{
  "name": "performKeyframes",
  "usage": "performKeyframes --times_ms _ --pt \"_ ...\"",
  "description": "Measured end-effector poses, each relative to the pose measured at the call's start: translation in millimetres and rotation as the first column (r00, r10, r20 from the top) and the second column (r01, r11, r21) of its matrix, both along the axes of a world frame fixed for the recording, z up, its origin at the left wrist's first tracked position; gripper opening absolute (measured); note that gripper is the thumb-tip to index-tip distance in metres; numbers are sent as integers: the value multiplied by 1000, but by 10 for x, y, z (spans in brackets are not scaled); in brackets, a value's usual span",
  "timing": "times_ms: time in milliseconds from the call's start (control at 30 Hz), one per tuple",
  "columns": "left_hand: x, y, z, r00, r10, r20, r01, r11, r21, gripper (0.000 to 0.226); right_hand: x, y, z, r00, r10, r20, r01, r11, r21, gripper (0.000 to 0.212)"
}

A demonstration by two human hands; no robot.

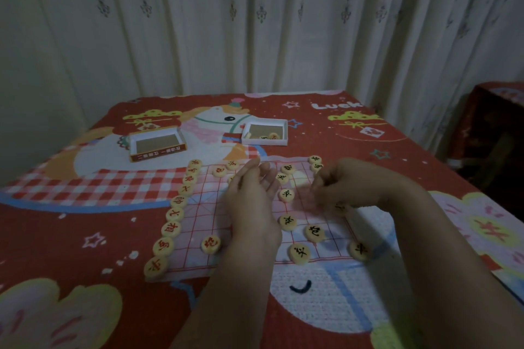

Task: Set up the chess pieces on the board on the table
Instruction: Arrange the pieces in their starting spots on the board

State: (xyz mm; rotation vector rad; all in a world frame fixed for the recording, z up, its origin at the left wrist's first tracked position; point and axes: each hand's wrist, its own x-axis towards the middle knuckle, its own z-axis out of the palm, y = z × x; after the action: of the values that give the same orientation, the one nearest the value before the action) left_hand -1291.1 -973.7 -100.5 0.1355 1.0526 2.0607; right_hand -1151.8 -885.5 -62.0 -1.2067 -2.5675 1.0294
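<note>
"Luck" printed on far tablecloth.

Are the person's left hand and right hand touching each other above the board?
Apart. The head view shows the left hand and the right hand with board squares and black-marked pieces visible in the gap between them.

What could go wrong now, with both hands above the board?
The blurred right hand moves low over the thin red-lined board sheet; it might knock the round cream black-lettered pieces nearby. The left hand's wrist could brush that sheet and shift the red-lettered row.
</note>
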Motion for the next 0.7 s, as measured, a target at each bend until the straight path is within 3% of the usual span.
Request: performKeyframes --times_ms 133,233,333,433,700 --pt "5 -8 4 999 12 -36 -11 1000 12 16 -20 217 -168 917 -274 -291 333 926 178 17" --pt "2 -3 10 998 24 -64 -23 1000 19 16 -82 351 -314 867 -315 -386 409 893 190 32" --pt "-1 1 17 998 34 -58 -32 999 35 17 -219 427 -378 923 -272 -272 339 909 241 43" --pt "-2 8 17 998 45 -40 -43 998 35 17 -393 556 -406 964 -254 -76 265 899 348 36" --pt "-18 22 12 998 61 -26 -60 998 31 18 -618 648 -354 953 -235 192 148 911 384 33"
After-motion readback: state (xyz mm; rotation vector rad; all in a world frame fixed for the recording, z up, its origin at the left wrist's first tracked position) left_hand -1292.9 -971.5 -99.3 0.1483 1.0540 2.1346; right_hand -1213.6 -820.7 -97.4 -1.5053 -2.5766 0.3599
